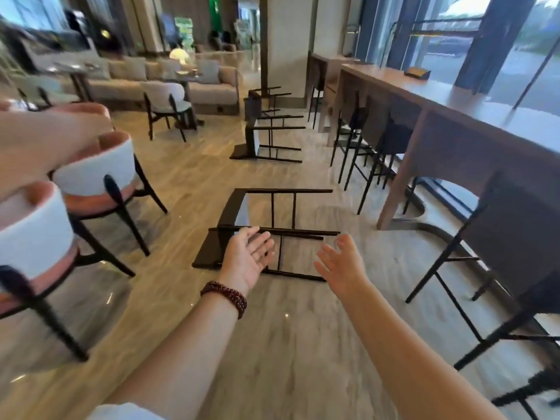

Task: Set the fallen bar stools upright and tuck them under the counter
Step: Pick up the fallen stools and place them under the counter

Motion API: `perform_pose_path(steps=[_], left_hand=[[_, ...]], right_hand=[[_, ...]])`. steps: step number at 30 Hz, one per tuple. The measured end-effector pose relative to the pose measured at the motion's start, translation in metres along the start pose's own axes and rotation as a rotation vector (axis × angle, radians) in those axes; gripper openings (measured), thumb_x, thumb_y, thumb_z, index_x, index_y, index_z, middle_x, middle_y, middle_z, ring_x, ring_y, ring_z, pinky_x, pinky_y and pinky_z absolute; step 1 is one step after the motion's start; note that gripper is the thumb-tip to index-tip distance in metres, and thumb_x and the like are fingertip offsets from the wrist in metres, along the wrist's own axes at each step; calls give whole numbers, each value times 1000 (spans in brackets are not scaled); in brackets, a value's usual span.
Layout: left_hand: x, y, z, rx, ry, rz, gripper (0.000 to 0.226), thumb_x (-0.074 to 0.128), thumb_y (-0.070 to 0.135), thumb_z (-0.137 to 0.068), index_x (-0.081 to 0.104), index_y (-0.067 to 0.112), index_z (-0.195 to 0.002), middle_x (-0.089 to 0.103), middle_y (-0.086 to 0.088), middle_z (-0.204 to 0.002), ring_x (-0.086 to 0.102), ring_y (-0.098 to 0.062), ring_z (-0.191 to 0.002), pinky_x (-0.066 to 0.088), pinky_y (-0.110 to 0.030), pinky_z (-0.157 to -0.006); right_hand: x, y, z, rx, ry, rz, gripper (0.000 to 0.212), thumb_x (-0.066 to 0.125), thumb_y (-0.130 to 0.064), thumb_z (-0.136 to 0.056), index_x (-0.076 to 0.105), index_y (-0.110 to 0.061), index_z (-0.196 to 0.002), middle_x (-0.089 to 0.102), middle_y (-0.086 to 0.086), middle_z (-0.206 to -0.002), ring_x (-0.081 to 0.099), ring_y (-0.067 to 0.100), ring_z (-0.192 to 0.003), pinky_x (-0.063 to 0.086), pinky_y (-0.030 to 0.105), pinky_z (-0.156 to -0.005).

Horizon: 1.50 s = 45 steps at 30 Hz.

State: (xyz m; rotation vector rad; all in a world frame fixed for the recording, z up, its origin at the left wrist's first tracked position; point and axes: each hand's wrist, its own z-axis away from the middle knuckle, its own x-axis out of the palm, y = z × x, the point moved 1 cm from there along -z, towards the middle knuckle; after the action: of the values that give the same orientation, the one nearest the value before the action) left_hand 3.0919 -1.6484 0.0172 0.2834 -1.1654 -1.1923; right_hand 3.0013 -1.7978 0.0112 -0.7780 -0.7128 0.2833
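A black bar stool [239, 207] lies on its side on the floor in front of me, legs pointing right toward the counter [472, 104]. Two more fallen stools lie farther back, one [257, 140] in the middle distance and another [257, 101] behind it. My left hand [250, 259], with a bead bracelet on the wrist, reaches out open, palm facing right, just above the near stool's seat. My right hand [344, 268] is open too, fingers spread, beside the stool's leg ends. Neither hand holds anything.
Upright black stools [360, 137] stand tucked along the wooden counter on the right, one [497, 237] close by me. White and pink armchairs [100, 174] stand at the left. Sofas and tables fill the back. A blurred arm crosses the upper left.
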Motion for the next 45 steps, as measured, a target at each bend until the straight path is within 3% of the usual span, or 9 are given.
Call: perform_pose_path(steps=[2,6,12,15,18,25,32,40,45], left_hand=[[-13,21,-25,44,45,-14,29,51,24,-91,58,13,-118,64,-13,-119,62,-24,-103,51,-36,-78],[-41,62,-72,98,109,-29,19,47,26,-94,61,18,-104,65,-10,-114,61,-24,-107,46,-41,-96],[-91,127,-158,159,160,-88,26,45,23,-95,62,18,-115,67,-8,-114,62,-24,-109,49,-38,-89],[-115,171,-209,147,155,-105,26,46,22,-95,63,18,-114,67,-8,-114,61,-24,-109,49,-40,-91],[-136,219,-259,125,149,-122,25,46,21,-95,63,18,-113,67,-8,-115,62,-23,-109,49,-39,-92],[-172,312,-360,132,118,-239,26,41,22,-99,64,19,-111,66,-6,-116,61,-21,-110,49,-38,-93],[-193,378,-473,111,136,-266,25,42,19,-99,64,18,-109,67,-6,-113,62,-21,-108,47,-40,-96],[-195,454,-615,87,127,-356,27,42,15,-97,62,17,-116,66,-6,-115,61,-22,-107,49,-38,-91],[-203,488,-685,50,112,-379,25,43,14,-97,62,17,-113,66,-6,-115,61,-22,-108,49,-38,-91]], right_hand=[[28,0,-27,15,-29,72,46,47,-32,-98,41,-16,-140,52,10,-134,49,24,-126,42,39,-102],[83,9,-74,43,-93,149,45,47,-31,-98,42,-17,-140,51,11,-138,48,23,-127,42,39,-102],[174,41,-153,41,-159,234,47,44,-32,-99,39,-20,-144,48,11,-142,45,27,-130,39,43,-105],[227,59,-192,40,-168,240,46,45,-33,-99,41,-21,-143,49,11,-141,46,27,-130,41,41,-97],[284,75,-232,39,-150,260,41,44,-33,-99,46,-22,-139,52,10,-137,48,25,-128,44,40,-92],[395,102,-314,24,-164,317,31,50,-35,-95,57,-28,-125,56,6,-134,51,23,-125,45,40,-97],[481,114,-407,17,-142,342,36,48,-31,-97,56,-22,-130,57,6,-132,51,22,-124,42,45,-104],[581,120,-536,16,-122,338,27,48,-35,-98,61,-25,-120,59,5,-131,53,20,-120,43,41,-100],[628,129,-590,16,-97,379,32,48,-32,-98,59,-23,-127,60,4,-129,54,17,-116,45,36,-92]])
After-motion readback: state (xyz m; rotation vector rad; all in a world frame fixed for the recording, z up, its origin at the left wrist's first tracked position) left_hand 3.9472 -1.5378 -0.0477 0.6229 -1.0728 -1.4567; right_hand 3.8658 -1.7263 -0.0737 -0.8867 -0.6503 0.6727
